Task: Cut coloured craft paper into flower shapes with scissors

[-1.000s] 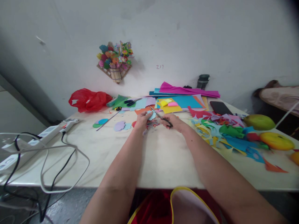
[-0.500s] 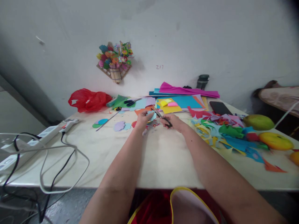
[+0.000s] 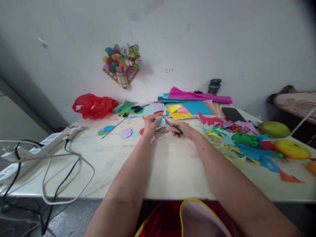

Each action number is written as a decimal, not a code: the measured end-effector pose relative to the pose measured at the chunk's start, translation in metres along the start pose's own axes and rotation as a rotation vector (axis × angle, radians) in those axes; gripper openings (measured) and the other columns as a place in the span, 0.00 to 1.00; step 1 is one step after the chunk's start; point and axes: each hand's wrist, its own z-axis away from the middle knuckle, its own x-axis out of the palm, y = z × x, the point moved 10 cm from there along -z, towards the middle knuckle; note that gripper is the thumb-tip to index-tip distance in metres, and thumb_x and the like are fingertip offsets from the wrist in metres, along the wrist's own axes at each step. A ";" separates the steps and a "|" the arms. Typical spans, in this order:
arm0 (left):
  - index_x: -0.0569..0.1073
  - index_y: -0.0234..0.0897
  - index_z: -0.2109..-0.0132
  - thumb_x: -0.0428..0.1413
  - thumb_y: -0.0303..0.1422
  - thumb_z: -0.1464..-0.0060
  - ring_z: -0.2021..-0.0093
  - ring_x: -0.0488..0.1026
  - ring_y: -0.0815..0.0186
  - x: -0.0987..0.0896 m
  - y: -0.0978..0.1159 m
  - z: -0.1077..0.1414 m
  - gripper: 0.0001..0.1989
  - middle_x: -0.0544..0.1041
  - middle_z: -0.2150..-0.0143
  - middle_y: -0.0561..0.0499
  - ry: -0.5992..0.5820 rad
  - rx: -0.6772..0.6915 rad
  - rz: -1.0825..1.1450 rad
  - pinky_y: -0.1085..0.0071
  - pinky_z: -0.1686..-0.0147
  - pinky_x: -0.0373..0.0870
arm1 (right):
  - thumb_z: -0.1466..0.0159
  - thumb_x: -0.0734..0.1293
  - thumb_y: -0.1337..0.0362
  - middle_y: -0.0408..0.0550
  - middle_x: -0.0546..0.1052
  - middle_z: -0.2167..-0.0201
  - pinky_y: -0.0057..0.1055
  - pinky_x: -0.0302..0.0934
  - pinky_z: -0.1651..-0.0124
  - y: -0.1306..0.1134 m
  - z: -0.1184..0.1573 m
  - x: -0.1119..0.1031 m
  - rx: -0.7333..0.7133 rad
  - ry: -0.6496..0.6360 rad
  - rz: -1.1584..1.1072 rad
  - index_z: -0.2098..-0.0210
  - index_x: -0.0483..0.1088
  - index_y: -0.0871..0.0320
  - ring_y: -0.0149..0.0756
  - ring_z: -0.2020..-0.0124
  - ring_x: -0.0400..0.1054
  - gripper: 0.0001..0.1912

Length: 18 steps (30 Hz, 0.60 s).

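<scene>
My left hand (image 3: 151, 126) is closed, pinching a small light-blue paper piece (image 3: 161, 121) with a curved edge. Black-handled scissors (image 3: 177, 130) sit in my right hand (image 3: 184, 130), fingers wrapped round the handles. Their blades point up and left, close beside the light-blue paper. Tiny colored paper bits (image 3: 161, 130) lie on the table below both hands. Just left of my left hand are a lilac scalloped paper shape (image 3: 126, 133) and a light-blue one (image 3: 134, 133).
Paper scraps (image 3: 229, 135), mangoes (image 3: 291, 149) and a dark phone (image 3: 232, 114) occupy the right side. Colored sheets (image 3: 197, 108) lie at the back, near a second pair of scissors (image 3: 138, 108). A red plastic bag (image 3: 93, 106) and a power strip (image 3: 46, 144) with cables are leftward.
The light-blue paper has turned slightly in my left hand, and more of it shows. The scissors in my right hand have shifted a little; the rest stays put.
</scene>
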 end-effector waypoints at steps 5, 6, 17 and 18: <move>0.72 0.34 0.72 0.67 0.42 0.65 0.76 0.72 0.68 0.001 -0.004 0.001 0.18 0.75 0.77 0.52 -0.007 -0.034 0.033 0.72 0.74 0.68 | 0.46 0.72 0.56 0.41 0.70 0.83 0.23 0.44 0.85 -0.002 0.003 0.001 0.025 0.005 -0.023 0.73 0.66 0.59 0.24 0.87 0.59 0.14; 0.72 0.34 0.72 0.67 0.42 0.65 0.76 0.72 0.68 0.001 -0.004 0.001 0.18 0.75 0.77 0.52 -0.009 -0.040 0.041 0.72 0.74 0.68 | 0.46 0.72 0.56 0.41 0.70 0.83 0.23 0.44 0.85 -0.002 0.003 0.001 0.029 0.008 -0.029 0.73 0.66 0.59 0.24 0.87 0.58 0.14; 0.70 0.35 0.74 0.67 0.40 0.65 0.78 0.70 0.70 0.002 -0.007 0.001 0.17 0.73 0.79 0.53 -0.020 -0.051 0.098 0.74 0.77 0.65 | 0.44 0.67 0.55 0.41 0.66 0.87 0.24 0.48 0.83 -0.003 0.002 0.003 0.063 0.017 -0.148 0.78 0.65 0.59 0.26 0.87 0.55 0.14; 0.70 0.35 0.74 0.67 0.41 0.65 0.78 0.70 0.70 0.002 -0.008 0.001 0.17 0.73 0.79 0.53 -0.017 -0.055 0.104 0.74 0.76 0.65 | 0.44 0.67 0.56 0.41 0.65 0.88 0.24 0.48 0.83 -0.002 0.001 0.003 0.055 0.011 -0.158 0.78 0.65 0.59 0.26 0.87 0.55 0.14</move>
